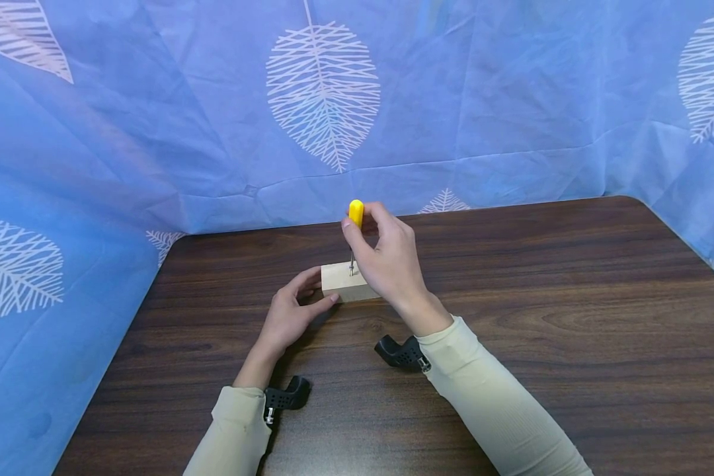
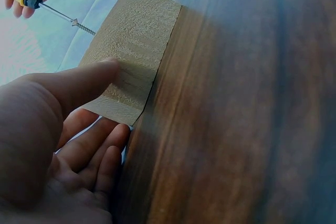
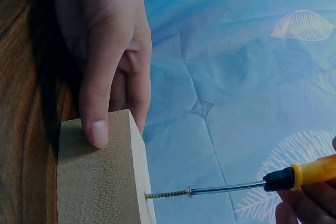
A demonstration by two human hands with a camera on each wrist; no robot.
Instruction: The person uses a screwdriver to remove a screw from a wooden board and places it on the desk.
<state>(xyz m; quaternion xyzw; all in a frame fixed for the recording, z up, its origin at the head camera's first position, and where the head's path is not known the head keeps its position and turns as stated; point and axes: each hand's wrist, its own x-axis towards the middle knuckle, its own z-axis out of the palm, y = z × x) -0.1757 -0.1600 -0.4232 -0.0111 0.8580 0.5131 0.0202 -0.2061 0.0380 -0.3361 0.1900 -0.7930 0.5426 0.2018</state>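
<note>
A pale wooden block (image 1: 348, 291) lies on the dark table, its left end held between the thumb and fingers of my left hand (image 1: 288, 314). From the block's top face a screw (image 3: 167, 195) stands upright, its tip at the wood and most of its thread exposed. My right hand (image 1: 393, 254) grips the yellow handle of a screwdriver (image 1: 356, 213) above the block. In the right wrist view the screwdriver's shaft (image 3: 228, 187) lines up with the screw, its tip at the screw head. The left thumb (image 2: 100, 77) presses the block's near side in the left wrist view.
The brown wood-grain table (image 1: 541, 317) extends well to the right of the block. Behind it hangs a blue cloth (image 1: 482, 86) with white leaf prints. Black wrist mounts (image 1: 288, 395) jut from both sleeves, low over the tabletop.
</note>
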